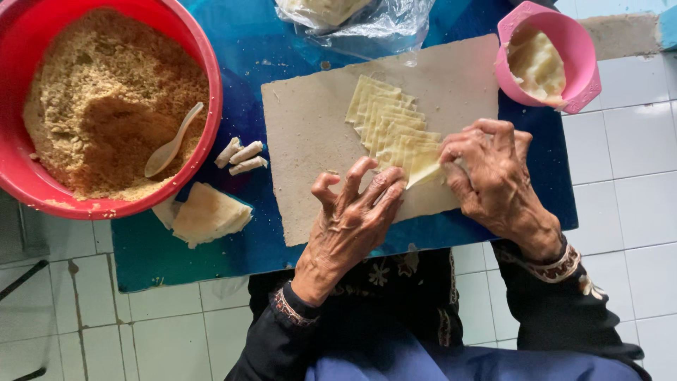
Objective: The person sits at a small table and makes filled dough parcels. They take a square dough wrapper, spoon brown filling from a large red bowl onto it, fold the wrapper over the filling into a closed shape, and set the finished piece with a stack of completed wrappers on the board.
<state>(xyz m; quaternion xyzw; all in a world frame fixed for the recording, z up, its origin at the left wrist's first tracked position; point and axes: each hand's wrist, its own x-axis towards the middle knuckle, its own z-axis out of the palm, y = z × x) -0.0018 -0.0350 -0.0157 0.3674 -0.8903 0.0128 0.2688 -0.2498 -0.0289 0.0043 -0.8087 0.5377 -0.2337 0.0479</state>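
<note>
Dark sleeves with patterned cuffs are reaching up from the bottom edge toward a low blue worktop (211,261) that is sitting on a white tiled floor (620,176).

Far left, a big red bowl (204,63) is holding crumbly tan filling, with a pale plastic spoon (171,143) lying in it. Just right of the bowl, three small rolled pieces (240,156) are lying side by side on the blue surface, and below them a short stack of thin pale sheets (208,214) is resting near the bowl's lower rim.

In the middle, a grey-brown board (303,141) is covering much of the worktop. A fanned row of pale yellow wrapper squares (384,120) is lying on it, overlapping one another in a slant toward the lower right.

The left hand (352,219) is arching over the board's lower edge with fingers spread and bent, fingertips pressing down just beside the lowest wrapper (423,168). The right hand (486,176) is curling over that wrapper's right edge, fingers pinching it.

At the top, a crumpled clear plastic bag (381,25) is lying half out of view. Upper right, a pink bowl (585,63) with whitish paste is sitting at the worktop's corner.
</note>
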